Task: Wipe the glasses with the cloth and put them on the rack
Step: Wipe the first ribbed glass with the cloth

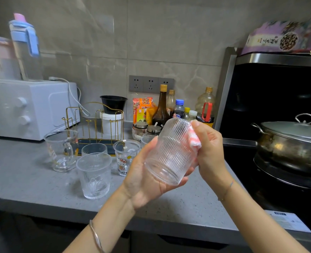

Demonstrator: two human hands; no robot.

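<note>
Well, the ribbed glass [169, 152] is up off the table [23, 181], tilted, with its thick base toward me and its mouth pointing away. The left hand [145, 179] cradles it, fingers curled round it from below and partly visible only through the ribbed wall. The right hand [209, 148] pinches a pink-and-white cloth [194, 140] against the glass's side near the rim. Only a small folded edge of the cloth shows, the rest is buried under the fingers, and I cannot tell whether any of it reaches inside.

Behind the left fingertips a half-hidden glass [147, 138] shows only part of its rim. Standing on the table to the left are a second ribbed glass [94, 176], a cartoon-print glass [125, 156], a small tumbler [94, 148] and a handled glass mug [61, 150]. The gold wire rack [94, 123] stands behind them, its base partly covered by them. At far left, a water bottle [25, 46] is smeared by blur.
</note>
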